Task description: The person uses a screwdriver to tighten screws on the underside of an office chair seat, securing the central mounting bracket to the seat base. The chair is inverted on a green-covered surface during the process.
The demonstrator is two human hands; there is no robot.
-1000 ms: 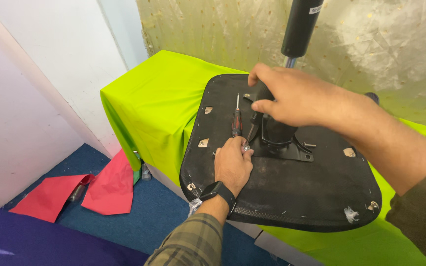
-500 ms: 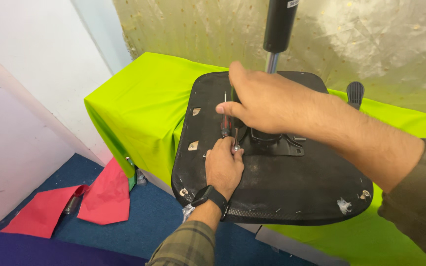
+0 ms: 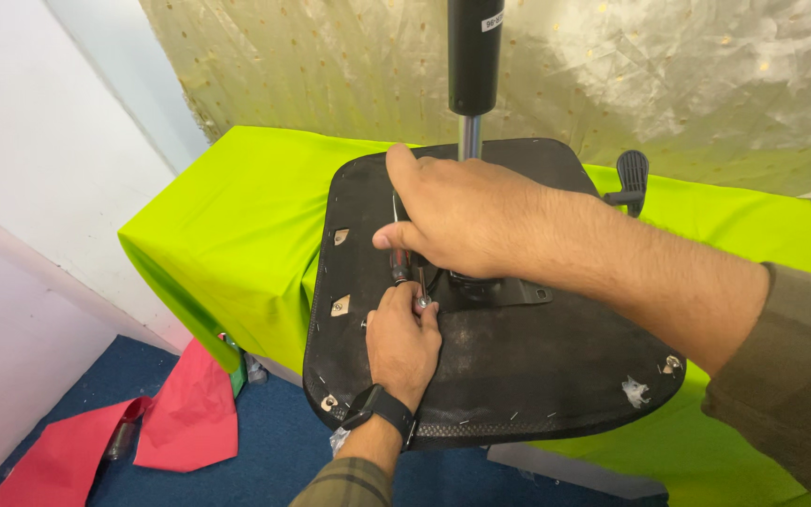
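seat base: black chair seat lies upside down on the desk, which is draped in lime-green cloth; it fills the centre of the frame
mechanism: a black metal plate sits at the middle of the seat underside, with the gas cylinder rising from it to the top edge of the frame
right hand: the right hand reaches in from the right and is closed round the red handle of a screwdriver, tip aimed down at the left edge of the plate
left hand: the left hand comes up from the bottom of the frame, watch on the wrist, fingers pinched on a small screw just beside the screwdriver tip
progress: the plate appears already placed on the seat; this screw looks still raised, so fastening seems to be mid-way at best
left to do: judged from here, this screw needs seating; state of the other plate screws unknown
hidden: right hand covers most of the plate and its screw holes; screw head and tip contact too small to confirm
cut off: cylinder top and right elbow run out of frame
other items: black lever at the seat's far edge, upper right; red cloth on the blue floor, lower left
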